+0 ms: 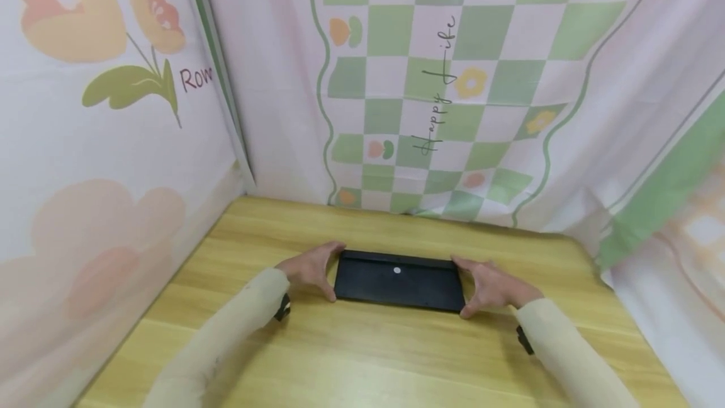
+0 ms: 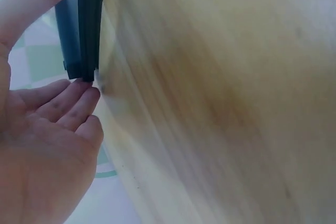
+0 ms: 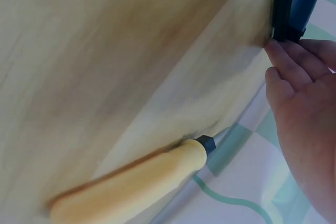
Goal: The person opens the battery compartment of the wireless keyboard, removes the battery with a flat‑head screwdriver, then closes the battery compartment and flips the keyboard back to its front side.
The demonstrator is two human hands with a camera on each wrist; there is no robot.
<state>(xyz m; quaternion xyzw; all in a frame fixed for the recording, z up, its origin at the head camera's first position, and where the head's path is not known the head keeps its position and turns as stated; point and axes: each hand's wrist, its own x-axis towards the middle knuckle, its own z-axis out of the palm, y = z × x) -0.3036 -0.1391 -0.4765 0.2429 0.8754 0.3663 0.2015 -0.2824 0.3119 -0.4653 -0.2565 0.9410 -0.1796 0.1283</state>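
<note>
A flat black rectangular panel (image 1: 396,285) has a raised strip along its far edge and a small white round spot near its middle. My left hand (image 1: 311,269) holds its left end, thumb at the near corner and fingers at the far one. At the opposite end my right hand (image 1: 493,285) grips it in the same way. The left wrist view shows the fingertips (image 2: 86,90) right at the end of the panel (image 2: 79,30). Likewise in the right wrist view, the fingertips (image 3: 278,51) meet its dark end (image 3: 291,3).
The panel is over a wood-grain table (image 1: 362,357). A tool with a yellow handle (image 3: 131,184) and black collar lies near the right hand. Printed curtains hang behind (image 1: 391,80) and at the left (image 1: 113,156); a green-edged one (image 1: 663,200) is at the right.
</note>
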